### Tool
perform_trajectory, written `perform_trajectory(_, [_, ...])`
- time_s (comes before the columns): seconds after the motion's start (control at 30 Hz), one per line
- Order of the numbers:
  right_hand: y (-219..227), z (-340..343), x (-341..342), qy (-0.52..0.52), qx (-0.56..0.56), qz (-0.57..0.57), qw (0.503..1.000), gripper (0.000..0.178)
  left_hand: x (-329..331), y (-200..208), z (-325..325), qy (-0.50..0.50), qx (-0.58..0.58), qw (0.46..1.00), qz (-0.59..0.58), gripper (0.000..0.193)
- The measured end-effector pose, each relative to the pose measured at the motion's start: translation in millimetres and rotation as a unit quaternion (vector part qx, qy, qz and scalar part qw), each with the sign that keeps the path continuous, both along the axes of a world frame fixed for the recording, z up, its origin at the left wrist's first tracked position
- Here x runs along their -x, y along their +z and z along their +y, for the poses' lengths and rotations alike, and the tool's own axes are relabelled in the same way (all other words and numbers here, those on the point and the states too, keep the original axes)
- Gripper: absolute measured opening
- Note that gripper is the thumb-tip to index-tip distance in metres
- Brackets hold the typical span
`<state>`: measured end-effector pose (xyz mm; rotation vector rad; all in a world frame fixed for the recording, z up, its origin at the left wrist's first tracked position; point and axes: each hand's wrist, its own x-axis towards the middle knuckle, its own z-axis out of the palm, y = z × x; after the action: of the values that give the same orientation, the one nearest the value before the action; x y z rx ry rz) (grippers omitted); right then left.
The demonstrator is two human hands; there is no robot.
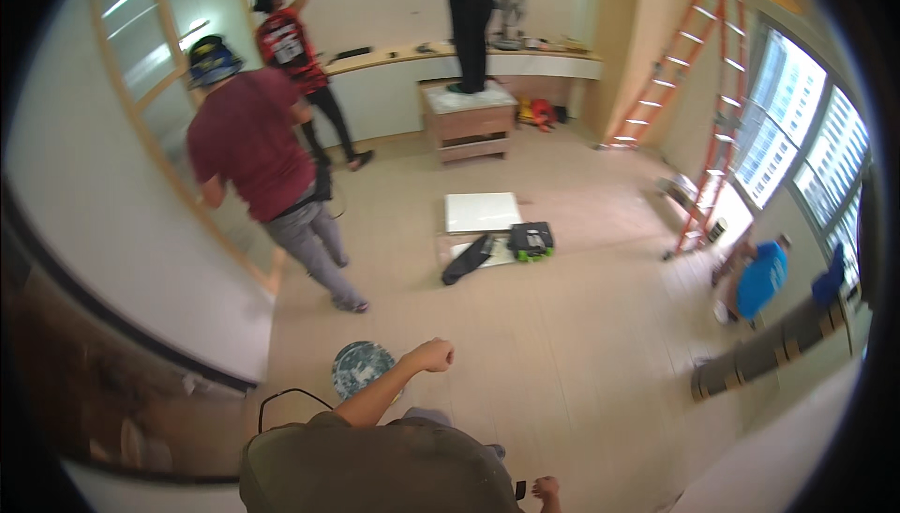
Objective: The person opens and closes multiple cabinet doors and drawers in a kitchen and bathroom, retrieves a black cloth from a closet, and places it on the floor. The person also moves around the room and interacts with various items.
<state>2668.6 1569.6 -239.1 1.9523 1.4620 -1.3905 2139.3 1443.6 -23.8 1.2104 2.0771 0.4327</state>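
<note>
My left hand (433, 356) is held out in front of my body, fingers curled into a loose fist. Nothing shows in it. Under my left forearm stands a round tub (361, 370) with a blue-grey speckled top, partly covered by the arm. Low at the bottom edge is my right hand (546, 488), small in view, its fingers loosely bent and nothing visible between them. A small dark object (520, 490) lies beside it, against my olive shirt (375, 466); its kind is unclear.
Ahead on the floor lie a white panel (482, 212), a black-and-green bag (532, 240) and a dark cloth-like item (468, 259). Co-workers stand at left and on a wooden box (469, 124); another crouches at right (761, 279). An orange ladder (720, 129) and a grey roll (769, 356) stand rightward.
</note>
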Motion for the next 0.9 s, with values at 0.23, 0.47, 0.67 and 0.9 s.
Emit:
perform_trajectory(0.23, [16,182,83,0.075,-0.14,0.137,0.978,0.015,11,-13,-22,0.131,-0.052,0.99,-0.003,0.014])
perform_trajectory(0.47, [-1,189,204,0.186,-0.092,0.157,0.965,0.017,64,-42,32,0.159,-0.002,0.986,-0.045,0.012])
perform_trajectory(0.67, [21,163,228,0.247,-0.017,0.058,0.967,0.026,149,-18,139,0.097,-0.049,0.993,-0.051,0.013])
perform_trajectory(0.9, [-12,220,241,0.143,-0.024,0.082,0.986,0.023,233,10,175,0.101,-0.041,0.99,-0.085,0.016])
